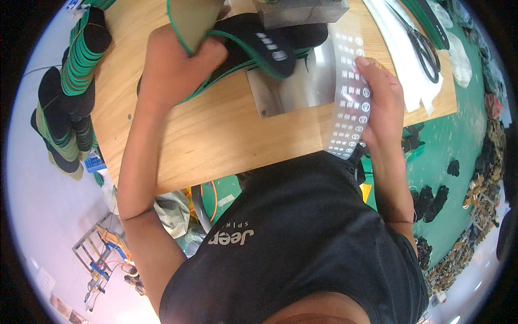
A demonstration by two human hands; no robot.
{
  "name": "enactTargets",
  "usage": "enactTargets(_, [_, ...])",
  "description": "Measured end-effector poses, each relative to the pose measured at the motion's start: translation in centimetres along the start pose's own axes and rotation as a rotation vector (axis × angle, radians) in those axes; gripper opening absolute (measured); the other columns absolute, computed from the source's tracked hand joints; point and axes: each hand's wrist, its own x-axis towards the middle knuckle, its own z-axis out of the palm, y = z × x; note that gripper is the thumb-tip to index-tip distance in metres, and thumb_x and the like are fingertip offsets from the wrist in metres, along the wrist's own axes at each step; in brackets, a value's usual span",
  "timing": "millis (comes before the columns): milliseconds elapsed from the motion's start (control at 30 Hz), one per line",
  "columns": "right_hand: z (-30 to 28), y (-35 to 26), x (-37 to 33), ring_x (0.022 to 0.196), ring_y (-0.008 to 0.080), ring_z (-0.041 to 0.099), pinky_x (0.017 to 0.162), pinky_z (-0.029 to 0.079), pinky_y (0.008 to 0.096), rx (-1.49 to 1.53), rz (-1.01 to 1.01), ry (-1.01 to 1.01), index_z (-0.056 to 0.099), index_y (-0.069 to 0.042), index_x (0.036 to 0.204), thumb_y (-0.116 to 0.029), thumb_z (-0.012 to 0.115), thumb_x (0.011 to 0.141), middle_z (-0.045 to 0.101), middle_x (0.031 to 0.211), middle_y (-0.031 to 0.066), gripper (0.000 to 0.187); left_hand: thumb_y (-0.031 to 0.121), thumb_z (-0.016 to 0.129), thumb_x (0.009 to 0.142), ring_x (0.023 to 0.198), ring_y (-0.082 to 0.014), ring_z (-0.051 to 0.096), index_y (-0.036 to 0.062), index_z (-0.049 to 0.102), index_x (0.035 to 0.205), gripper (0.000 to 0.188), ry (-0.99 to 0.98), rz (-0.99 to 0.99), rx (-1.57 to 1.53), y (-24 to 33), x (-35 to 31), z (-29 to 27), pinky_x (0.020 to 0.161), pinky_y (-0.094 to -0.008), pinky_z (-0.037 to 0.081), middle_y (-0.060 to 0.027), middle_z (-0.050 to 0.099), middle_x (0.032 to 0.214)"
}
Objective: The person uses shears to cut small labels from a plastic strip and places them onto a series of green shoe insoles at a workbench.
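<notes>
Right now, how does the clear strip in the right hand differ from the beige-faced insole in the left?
The clear strip is see-through with repeated white prints; the beige-faced insole looks opaque, edged in green.
The clear strip is a long band; the beige-faced insole has a curved outline, partly cut off by the frame.
The right hand holds the clear strip along its side; the left hand grips the beige-faced insole.
Both look thin.
</notes>
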Motion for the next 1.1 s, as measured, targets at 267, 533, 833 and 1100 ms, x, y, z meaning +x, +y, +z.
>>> enactTargets(267, [2.9, 0.1, 1.4, 0.052, 0.0093, 0.058, 0.047, 0.046, 0.0219, -0.253, 0.081, -0.213, 0.063, 0.002, 0.081, -0.017, 0.061, 0.086, 0.063, 0.07, 0.0053, 0.019, 0.01, 0.057, 0.079, 0.075, -0.011, 0.057, -0.0021, 0.064, 0.092, 0.019, 0.25, -0.051, -0.319, -2.0, -0.3, -0.5, 0.069, -0.027, 0.046, -0.0037, 0.064, 0.079])
enactTargets(533, [2.9, 0.4, 2.7, 0.053, 0.011, 0.06, 0.045, 0.049, 0.0228, -0.228, 0.079, -0.222, 0.062, 0.003, 0.081, -0.017, 0.062, 0.086, 0.064, 0.072, 0.0069, 0.021, 0.013, 0.058, 0.08, 0.074, -0.0093, 0.054, -0.0003, 0.063, 0.09, 0.017, 0.203, -0.055, -0.241, -2.0, -0.5, -0.5, 0.069, -0.026, 0.045, -0.0021, 0.062, 0.078])
enactTargets(833, [2.6, 0.8, 3.1, 0.053, 0.01, 0.059, 0.044, 0.047, 0.022, -0.178, 0.077, -0.248, 0.062, 0.003, 0.08, -0.017, 0.062, 0.086, 0.063, 0.07, 0.006, 0.021, 0.015, 0.059, 0.079, 0.07, -0.0099, 0.052, 0.0001, 0.062, 0.088, 0.017, 0.216, -0.026, -0.226, -1.8, -0.4, -0.4, 0.065, -0.0273, 0.044, -0.0016, 0.061, 0.074])
enactTargets(1100, [2.1, 1.3, 3.9, 0.052, 0.007, 0.055, 0.046, 0.044, 0.0193, -0.276, 0.025, -0.271, 0.063, 0.0, 0.076, -0.019, 0.063, 0.086, 0.061, 0.064, 0.0033, 0.022, 0.018, 0.062, 0.079, 0.063, -0.0109, 0.051, 0.0003, 0.061, 0.086, 0.019, 0.022, 0.054, -0.196, -1.8, -0.3, 0.4, 0.058, -0.0277, 0.043, -0.0059, 0.055, 0.065])
